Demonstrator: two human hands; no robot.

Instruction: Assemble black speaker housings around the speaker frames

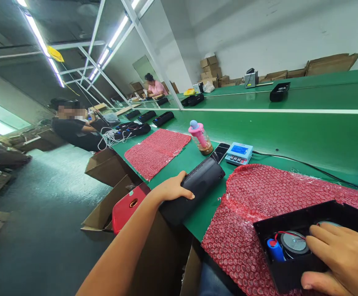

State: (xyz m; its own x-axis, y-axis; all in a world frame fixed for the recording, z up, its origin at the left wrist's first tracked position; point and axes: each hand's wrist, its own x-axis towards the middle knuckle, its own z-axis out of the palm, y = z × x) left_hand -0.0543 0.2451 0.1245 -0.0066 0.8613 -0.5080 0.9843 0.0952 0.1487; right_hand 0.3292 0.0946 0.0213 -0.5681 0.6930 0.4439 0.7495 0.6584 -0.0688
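Observation:
My left hand (173, 188) is closed round a black speaker casing (204, 181), thumb along its near side. The casing lies tilted over the front edge of the green bench. At the lower right, my right hand (340, 255) grips an open black speaker housing (290, 273) above red bubble wrap (246, 230). Inside the housing show a blue cylindrical battery (276, 250), a round speaker driver (294, 243) and a red wire. The fingers of my right hand reach inside while the thumb presses the near wall. Part of the interior is hidden behind the hand.
Beyond the casing are a phone (220, 152), a light-blue meter (239, 153) with a black cable, and a pink-lidded bottle (201, 137). Another bubble-wrap sheet (157, 150) lies left. Cardboard boxes (108, 168) and a red stool (131, 207) stand below. Two people work farther along.

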